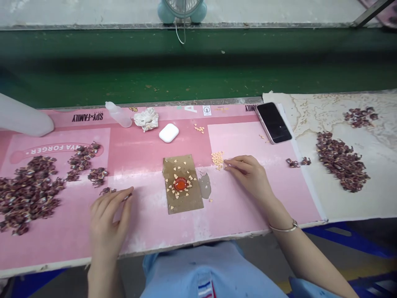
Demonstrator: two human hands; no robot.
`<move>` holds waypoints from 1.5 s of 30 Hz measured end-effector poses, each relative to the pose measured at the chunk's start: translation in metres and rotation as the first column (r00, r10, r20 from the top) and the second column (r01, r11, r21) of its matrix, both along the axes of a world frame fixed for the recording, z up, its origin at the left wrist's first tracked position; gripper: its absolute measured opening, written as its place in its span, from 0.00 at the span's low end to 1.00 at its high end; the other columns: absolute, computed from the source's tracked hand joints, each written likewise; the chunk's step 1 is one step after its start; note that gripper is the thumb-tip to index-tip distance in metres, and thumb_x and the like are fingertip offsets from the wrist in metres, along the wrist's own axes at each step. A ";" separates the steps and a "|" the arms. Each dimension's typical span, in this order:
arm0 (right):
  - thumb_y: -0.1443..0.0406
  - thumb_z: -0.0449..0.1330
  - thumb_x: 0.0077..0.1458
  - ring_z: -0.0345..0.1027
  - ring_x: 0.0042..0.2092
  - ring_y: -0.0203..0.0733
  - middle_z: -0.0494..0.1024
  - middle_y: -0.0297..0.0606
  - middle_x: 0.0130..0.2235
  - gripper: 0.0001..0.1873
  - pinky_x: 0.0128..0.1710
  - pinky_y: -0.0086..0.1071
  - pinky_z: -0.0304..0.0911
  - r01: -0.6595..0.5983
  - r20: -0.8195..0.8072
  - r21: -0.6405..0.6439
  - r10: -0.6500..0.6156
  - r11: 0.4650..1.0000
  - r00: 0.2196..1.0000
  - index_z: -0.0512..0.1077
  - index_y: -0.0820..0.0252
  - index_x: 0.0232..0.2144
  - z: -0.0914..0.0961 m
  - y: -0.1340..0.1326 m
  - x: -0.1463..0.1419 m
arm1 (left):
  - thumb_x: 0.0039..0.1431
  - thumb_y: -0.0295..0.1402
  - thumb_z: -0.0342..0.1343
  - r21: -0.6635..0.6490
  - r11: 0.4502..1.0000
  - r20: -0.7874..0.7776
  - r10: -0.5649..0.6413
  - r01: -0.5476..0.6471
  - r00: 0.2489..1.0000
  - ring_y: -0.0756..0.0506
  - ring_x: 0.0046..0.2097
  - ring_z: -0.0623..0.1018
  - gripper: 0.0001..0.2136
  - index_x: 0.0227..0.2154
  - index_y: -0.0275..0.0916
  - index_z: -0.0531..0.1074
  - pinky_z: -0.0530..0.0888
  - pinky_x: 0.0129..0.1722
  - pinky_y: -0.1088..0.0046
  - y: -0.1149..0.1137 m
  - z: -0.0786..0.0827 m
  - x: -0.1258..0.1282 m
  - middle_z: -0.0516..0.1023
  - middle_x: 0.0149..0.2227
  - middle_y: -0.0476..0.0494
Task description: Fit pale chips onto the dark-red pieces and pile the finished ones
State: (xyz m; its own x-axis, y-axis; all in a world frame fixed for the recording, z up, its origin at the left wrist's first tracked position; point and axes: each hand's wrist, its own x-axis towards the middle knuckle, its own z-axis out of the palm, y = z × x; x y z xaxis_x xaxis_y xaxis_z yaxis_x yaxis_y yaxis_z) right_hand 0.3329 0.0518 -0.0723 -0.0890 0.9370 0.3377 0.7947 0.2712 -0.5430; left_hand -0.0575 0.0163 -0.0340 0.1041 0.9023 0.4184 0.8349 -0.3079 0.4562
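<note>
Right hand (252, 176), yellow bits (217, 160) (just beside)

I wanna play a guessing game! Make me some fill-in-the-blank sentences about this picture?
1. The left hand pinches a small dark piece between finger and ____.
2. A bracelet is worn on the person's ____ arm.
3. In the picture, the biggest pile of dark pieces is on the ____ side.
4. The person's shirt is coloured ____.

Missing words: thumb; right; left; blue.
</note>
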 end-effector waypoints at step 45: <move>0.71 0.60 0.61 0.74 0.31 0.40 0.82 0.37 0.32 0.10 0.30 0.33 0.70 -0.145 0.246 0.147 0.106 0.978 0.964 0.78 0.54 0.30 0.023 0.003 -0.026 | 0.67 0.29 0.55 -0.234 0.963 0.236 -0.080 0.136 0.968 0.47 0.40 0.81 0.09 0.46 0.45 0.77 0.77 0.40 0.74 -0.020 0.018 0.036 0.82 0.39 0.47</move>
State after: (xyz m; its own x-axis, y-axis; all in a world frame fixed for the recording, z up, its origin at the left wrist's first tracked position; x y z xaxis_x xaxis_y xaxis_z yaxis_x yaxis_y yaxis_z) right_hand 0.3073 0.0546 -0.0488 -0.2975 0.8474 0.4398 0.8487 0.4457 -0.2848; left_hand -0.0217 -0.0035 -0.0161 0.1366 0.9686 0.2079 0.6716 -0.2449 0.6993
